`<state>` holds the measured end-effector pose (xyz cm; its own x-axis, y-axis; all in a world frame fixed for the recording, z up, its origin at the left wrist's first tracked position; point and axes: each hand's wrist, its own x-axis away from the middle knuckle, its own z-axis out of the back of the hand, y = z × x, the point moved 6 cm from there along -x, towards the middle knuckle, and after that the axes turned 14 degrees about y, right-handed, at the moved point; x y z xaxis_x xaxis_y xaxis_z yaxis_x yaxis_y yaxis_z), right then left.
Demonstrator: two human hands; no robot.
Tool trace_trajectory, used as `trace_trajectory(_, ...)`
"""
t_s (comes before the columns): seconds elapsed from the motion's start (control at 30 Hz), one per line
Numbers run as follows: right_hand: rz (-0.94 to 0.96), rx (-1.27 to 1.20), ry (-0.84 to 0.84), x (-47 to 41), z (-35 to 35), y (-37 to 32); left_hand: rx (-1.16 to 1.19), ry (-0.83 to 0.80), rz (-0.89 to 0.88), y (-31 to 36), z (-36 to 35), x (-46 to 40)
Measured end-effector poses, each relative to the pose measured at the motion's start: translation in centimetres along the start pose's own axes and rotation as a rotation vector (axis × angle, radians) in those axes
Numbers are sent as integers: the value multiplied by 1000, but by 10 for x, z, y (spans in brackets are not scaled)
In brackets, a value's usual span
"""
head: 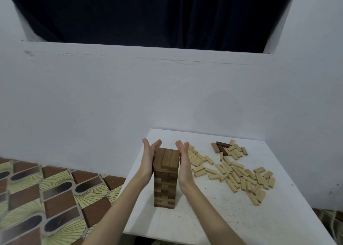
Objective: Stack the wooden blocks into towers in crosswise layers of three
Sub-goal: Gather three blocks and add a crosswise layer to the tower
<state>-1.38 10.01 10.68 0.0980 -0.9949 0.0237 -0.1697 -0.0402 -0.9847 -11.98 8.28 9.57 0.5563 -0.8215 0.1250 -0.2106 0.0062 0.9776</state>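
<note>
Now the left hand (148, 158) and right hand (184, 160) press flat-fingered against the unmarked tower (165, 178).

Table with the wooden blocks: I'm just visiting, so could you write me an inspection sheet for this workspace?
Surface: white table, speckled with small dark marks.
Job's things: one tower of brown blocks, top layer of three side by side; loose pale blocks scattered flat to its right; a few dark blocks at the far end of the scatter.
Clutter: nothing seen.
Hands: left hand and right hand, fingers straight, flat against opposite sides of the tower's top.
Cables: nothing seen.
Surroundings: white wall behind, dark curtain above, patterned floor at left.
</note>
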Motion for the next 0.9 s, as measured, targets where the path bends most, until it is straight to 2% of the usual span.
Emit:
trace_trajectory(0.43,-9,10,40,2,-5,4,-25,-1,19,1,-5,6)
trace_trajectory(0.67,8,24,-10,0,-6,4,-50,-15,-6,0,-4,2)
trace_trajectory(0.8,96,110,-73,-6,8,-16,-81,-106,-80,11,5,-8)
trace_trajectory(0.9,223,385,-234,-16,23,-28,-237,-282,-189,24,19,-12)
